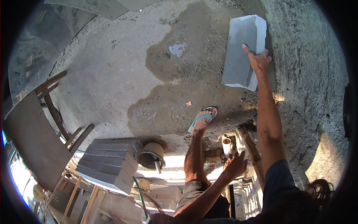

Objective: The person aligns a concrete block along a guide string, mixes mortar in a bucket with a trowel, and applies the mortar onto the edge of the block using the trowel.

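Nearest, the left grip (235, 167) is empty and loosely apart. Beyond, the right grip (258, 62) lies over the grey masonry block (238, 48) (whether clamped, I cannot tell) on damp floor (203, 41); even pressure should best steady it.

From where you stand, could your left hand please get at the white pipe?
Probably yes: the left hand appears empty and shows close to the white pipe, with nothing visibly blocking the gap between them, though depth is uncertain.
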Tool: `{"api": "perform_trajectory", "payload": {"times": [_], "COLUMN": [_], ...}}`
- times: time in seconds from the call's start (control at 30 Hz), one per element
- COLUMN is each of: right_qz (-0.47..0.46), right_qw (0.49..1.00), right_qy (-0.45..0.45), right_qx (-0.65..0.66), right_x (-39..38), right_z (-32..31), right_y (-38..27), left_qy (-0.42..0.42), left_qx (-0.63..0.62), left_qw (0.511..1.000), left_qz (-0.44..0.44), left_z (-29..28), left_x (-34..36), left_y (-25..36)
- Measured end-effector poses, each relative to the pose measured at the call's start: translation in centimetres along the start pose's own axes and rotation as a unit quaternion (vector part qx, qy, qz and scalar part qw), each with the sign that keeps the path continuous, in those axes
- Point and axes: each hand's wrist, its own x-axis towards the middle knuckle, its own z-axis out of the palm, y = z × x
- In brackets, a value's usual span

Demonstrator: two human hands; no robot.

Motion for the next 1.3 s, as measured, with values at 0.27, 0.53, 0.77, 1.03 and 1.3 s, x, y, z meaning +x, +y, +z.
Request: {"api": "perform_trajectory", "payload": {"times": [0.27, 0.53, 0.77, 1.03, 1.3], "right_qz": [-0.049, -0.148, -0.273, -0.177, 0.036], "right_qw": [0.998, 0.988, 0.961, 0.983, 0.996], "right_qy": [-0.033, -0.04, -0.025, 0.0, -0.051], "right_qx": [0.034, 0.035, 0.047, -0.045, -0.066], "right_x": [-0.6, -19.2, -41.0, -66.1, -83.1], "right_z": [-1.3, -8.5, -14.3, -25.9, -34.3], "right_y": [2.8, 10.3, 26.3, 47.8, 61.8], "left_qy": [-0.071, -0.117, -0.304, -0.027, -0.038], "left_qx": [0.12, 0.339, 0.513, 0.525, 0.429], "left_qw": [0.99, 0.933, 0.796, 0.846, 0.873], "left_qz": [0.008, -0.038, -0.107, 0.085, 0.228], "left_z": [3.8, 5.9, 12.4, 22.0, 26.0], "left_x": [-1.0, -5.3, -10.4, -20.4, -31.2], "left_y": [-4.8, -7.3, -17.9, -30.5, -26.9]}}
